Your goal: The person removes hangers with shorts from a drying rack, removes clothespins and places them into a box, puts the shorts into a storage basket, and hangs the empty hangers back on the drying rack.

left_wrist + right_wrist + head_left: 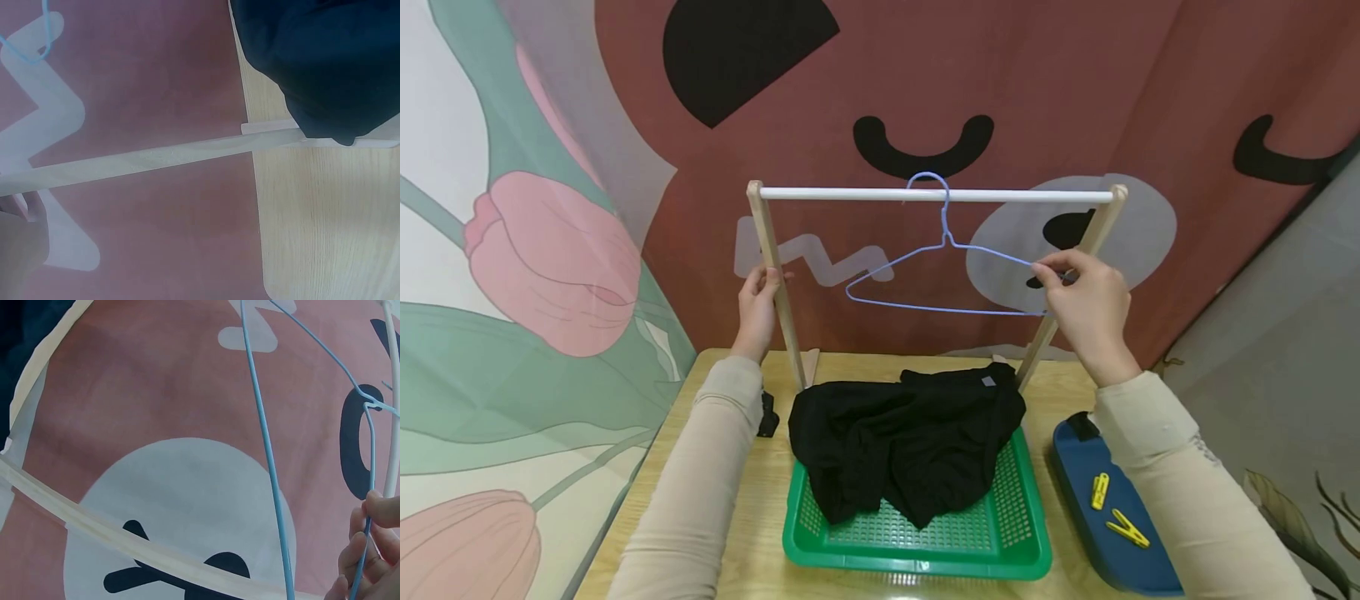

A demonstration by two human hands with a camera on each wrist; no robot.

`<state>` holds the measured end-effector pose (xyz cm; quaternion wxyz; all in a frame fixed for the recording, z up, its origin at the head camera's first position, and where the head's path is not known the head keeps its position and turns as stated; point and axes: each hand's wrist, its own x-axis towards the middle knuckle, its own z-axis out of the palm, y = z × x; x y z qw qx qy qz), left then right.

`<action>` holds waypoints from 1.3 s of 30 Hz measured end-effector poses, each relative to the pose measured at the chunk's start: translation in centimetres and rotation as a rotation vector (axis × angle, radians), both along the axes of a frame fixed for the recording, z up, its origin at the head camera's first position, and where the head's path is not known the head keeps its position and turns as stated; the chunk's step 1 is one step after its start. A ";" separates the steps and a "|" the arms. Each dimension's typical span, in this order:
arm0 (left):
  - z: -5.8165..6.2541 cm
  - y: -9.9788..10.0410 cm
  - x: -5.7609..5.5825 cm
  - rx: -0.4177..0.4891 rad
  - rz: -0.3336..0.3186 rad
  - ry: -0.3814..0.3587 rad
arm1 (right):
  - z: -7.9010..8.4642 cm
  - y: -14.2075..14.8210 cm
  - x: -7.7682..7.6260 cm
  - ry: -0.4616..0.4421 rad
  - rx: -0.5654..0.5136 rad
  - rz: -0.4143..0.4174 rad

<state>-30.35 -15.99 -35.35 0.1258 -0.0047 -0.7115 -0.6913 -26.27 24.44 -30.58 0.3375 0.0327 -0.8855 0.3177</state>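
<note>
A blue wire hanger point(945, 242) hangs by its hook from the white rail point(835, 194) of a small clothes rack. My right hand point(1090, 304) pinches the hanger's right shoulder between thumb and fingers, as the right wrist view also shows. My left hand point(756, 312) holds the rack's left wooden post point(781, 300) about halfway up, thumb on the near side and fingertips showing past the post. Below the hanger, a bunched black garment point(910, 433) with a small pale label lies over a green plastic basket point(917, 567), covering its back part.
On the right of the wooden table point(752, 508) sits a dark blue lid or tray point(1120, 475) with two yellow clothespins point(1126, 528) on it. A small black object point(767, 417) lies beside the left sleeve. A printed curtain point(1060, 92) hangs close behind the rack.
</note>
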 end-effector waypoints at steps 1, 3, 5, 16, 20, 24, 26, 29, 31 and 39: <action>0.0 0.0 0.0 0.002 0.001 0.000 | -0.1 0.0 0.0 -0.003 0.011 0.003; -0.1 0.0 -0.2 0.004 0.000 0.002 | -0.3 -0.1 0.0 -0.008 0.023 0.006; -0.6 -0.2 -0.7 0.014 -0.003 0.012 | -0.6 -0.1 0.0 -0.011 0.026 0.009; -2.7 -0.7 -2.2 0.006 0.022 0.046 | -1.4 -0.9 0.4 -0.143 0.078 0.105; -2.6 -0.7 -2.1 0.014 0.015 0.035 | -1.8 -1.4 0.7 -0.185 0.108 0.146; -1.6 -0.6 -1.2 0.009 -0.002 0.004 | -2.3 -1.9 0.9 -0.220 0.123 0.164; -0.9 -0.4 -0.6 0.000 -0.006 -0.002 | -2.4 -2.1 0.9 -0.229 0.129 0.169; -0.2 -0.2 0.0 -0.017 -0.003 0.006 | -2.7 -2.3 0.9 -0.237 0.136 0.183; 0.0 -0.2 0.1 -0.029 0.004 0.018 | -2.9 -2.3 1.0 -0.242 0.140 0.195; -0.3 -0.4 -0.3 -0.038 0.020 0.034 | -3.7 -1.7 1.5 -0.287 0.143 0.219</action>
